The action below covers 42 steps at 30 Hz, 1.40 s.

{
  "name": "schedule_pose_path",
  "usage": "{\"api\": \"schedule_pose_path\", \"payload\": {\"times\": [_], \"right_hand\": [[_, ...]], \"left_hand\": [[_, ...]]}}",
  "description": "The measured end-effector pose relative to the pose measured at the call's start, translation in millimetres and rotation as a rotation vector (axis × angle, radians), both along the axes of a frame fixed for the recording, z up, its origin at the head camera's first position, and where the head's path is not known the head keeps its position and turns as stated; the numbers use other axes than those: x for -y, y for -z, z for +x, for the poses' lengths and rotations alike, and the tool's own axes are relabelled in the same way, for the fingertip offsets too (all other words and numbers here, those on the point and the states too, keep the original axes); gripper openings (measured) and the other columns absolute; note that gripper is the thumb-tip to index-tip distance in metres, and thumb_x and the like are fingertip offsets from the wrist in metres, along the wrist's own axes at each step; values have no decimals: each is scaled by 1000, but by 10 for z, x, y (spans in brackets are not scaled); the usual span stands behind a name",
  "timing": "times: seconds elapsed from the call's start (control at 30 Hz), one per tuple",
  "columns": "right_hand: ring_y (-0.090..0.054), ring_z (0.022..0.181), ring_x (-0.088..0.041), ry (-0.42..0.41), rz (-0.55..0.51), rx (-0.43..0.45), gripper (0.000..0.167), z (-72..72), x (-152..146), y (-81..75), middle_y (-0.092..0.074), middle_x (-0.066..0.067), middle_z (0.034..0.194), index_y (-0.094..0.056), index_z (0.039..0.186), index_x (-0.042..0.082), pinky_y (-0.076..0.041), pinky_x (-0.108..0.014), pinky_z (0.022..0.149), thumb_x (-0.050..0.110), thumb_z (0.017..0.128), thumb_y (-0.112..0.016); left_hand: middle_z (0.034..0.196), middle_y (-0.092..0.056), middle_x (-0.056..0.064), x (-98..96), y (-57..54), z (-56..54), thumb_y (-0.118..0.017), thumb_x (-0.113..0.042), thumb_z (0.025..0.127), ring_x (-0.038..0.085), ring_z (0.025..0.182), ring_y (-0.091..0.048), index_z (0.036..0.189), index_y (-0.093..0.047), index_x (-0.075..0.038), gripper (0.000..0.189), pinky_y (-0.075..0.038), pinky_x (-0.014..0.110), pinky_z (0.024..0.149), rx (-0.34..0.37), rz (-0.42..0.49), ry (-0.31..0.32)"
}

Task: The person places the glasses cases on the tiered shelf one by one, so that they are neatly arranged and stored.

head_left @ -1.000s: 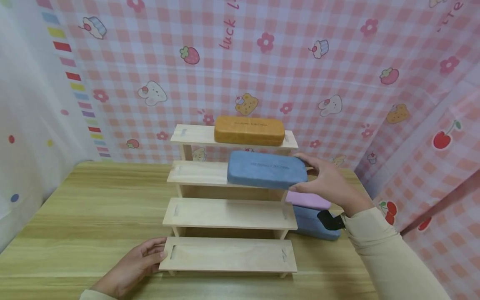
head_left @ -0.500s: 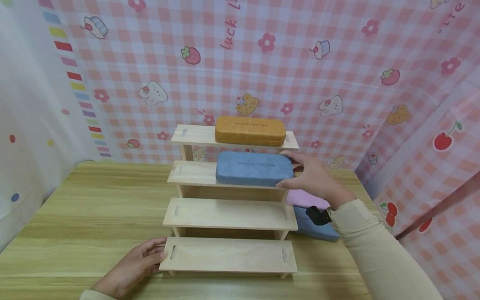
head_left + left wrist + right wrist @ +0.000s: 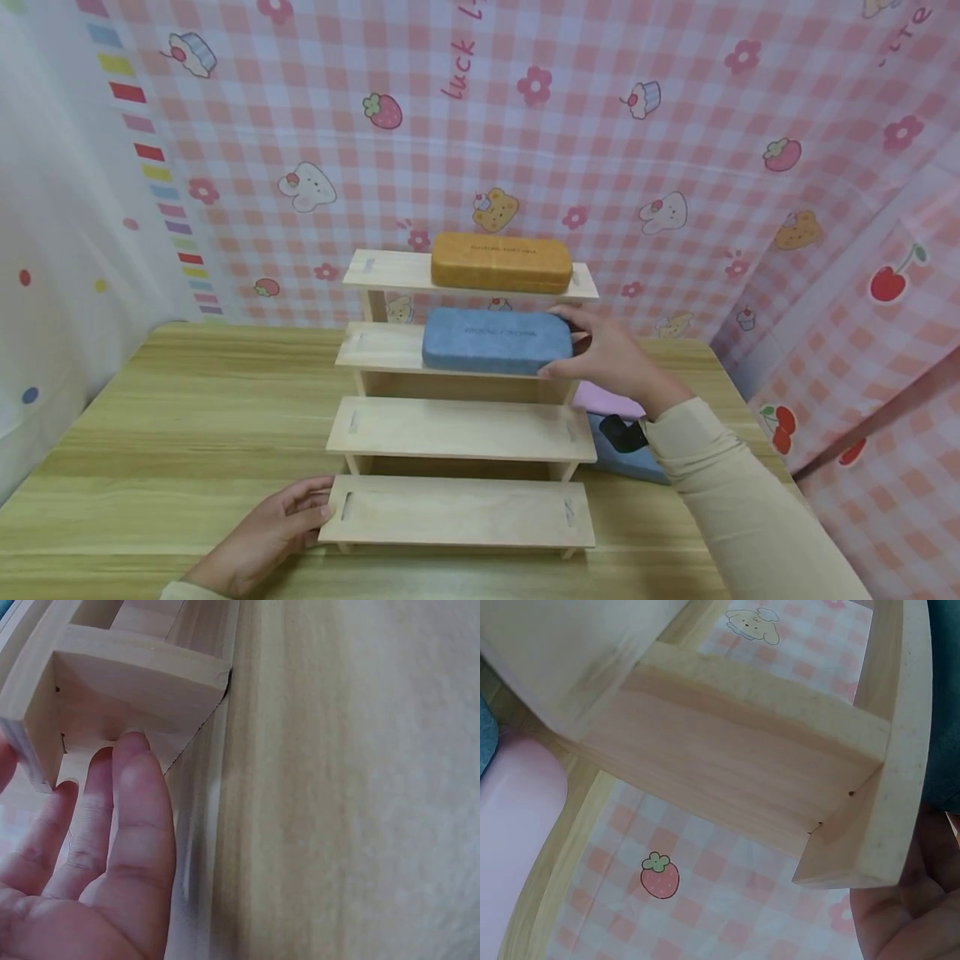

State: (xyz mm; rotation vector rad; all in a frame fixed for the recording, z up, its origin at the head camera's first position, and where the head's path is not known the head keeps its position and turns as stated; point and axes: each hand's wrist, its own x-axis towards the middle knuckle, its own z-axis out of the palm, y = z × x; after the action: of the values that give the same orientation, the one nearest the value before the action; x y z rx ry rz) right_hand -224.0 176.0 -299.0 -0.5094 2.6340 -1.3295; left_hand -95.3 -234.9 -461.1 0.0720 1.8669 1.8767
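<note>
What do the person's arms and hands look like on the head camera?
Both hands, left hand and right hand, are bare, without gloves. A plain cream long sleeve covers the right arm; a matching left cuff shows. A small black piece sits at the right wrist.

In the head view, the right hand [image 3: 603,354] partly covers the three-o'clock end of the upper blue case [image 3: 487,340]; its lettering and the orange case's [image 3: 501,265] are too small to read. Toward four o'clock, the wooden rack [image 3: 461,428] hides part of a pink object [image 3: 606,401] and a lower blue case [image 3: 632,467]. The picture's edge cuts the left sleeve [image 3: 191,592] at seven o'clock, the right sleeve [image 3: 750,508] at five.
</note>
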Motion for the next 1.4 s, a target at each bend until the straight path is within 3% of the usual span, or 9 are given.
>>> {"api": "schedule_pose_path", "payload": {"times": [0.27, 0.87, 1.4], "right_hand": [[-62, 97, -24, 3, 43, 19, 81, -8, 17, -18, -63, -9, 113, -48, 139, 17, -54, -37, 80, 27, 69, -87], [-60, 103, -28, -39, 84, 30, 78, -49, 43, -49, -60, -15, 119, -45, 140, 12, -52, -40, 86, 22, 74, -84], [-57, 112, -32, -65, 131, 39, 89, -30, 34, -57, -52, -22, 132, -27, 152, 6, -50, -45, 93, 22, 81, -79]], "left_hand": [[132, -52, 23, -8, -18, 15, -54, -16, 99, 19, 109, -58, 143, -14, 19, 69, -53, 38, 89, 9, -26, -16], [132, -52, 23, -25, -17, 20, -54, -16, 99, 19, 108, -59, 143, -14, 19, 69, -53, 38, 89, 17, -26, -46], [132, -51, 23, -29, 21, 13, -53, -15, 99, 18, 108, -58, 143, -14, 19, 68, -53, 36, 89, 4, -9, -36]]}}
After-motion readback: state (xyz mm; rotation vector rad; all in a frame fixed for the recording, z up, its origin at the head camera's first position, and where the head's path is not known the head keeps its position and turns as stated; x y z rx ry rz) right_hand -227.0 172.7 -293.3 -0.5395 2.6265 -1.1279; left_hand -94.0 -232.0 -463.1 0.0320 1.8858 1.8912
